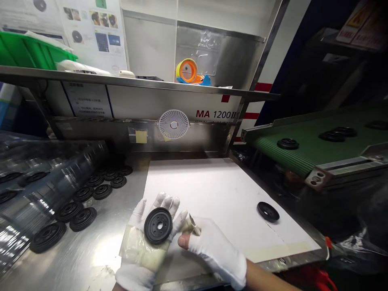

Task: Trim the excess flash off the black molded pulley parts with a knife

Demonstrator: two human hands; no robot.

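My left hand (145, 250), in a white glove with clear tape round the palm, lies palm up with fingers spread. A round black ribbed disc (158, 226) with a centre hole and small holes round it rests on that palm, its flat face towards me. Close by on the right, my right hand (212, 246) wears a white glove with the thumb tip bare. Its fingers are pinched on a small pointed blade (194, 227), tip upward, whose handle is hidden in the hand. The blade is beside the disc, apart from it.
A white sheet (194, 182) covers the bench, with another black disc (268, 212) at its right. Several black discs (83, 218) lie left, next to clear plastic trays (54, 198). A green conveyor (303, 155) carries more discs. A small fan (173, 124) hangs below the shelf (136, 83).
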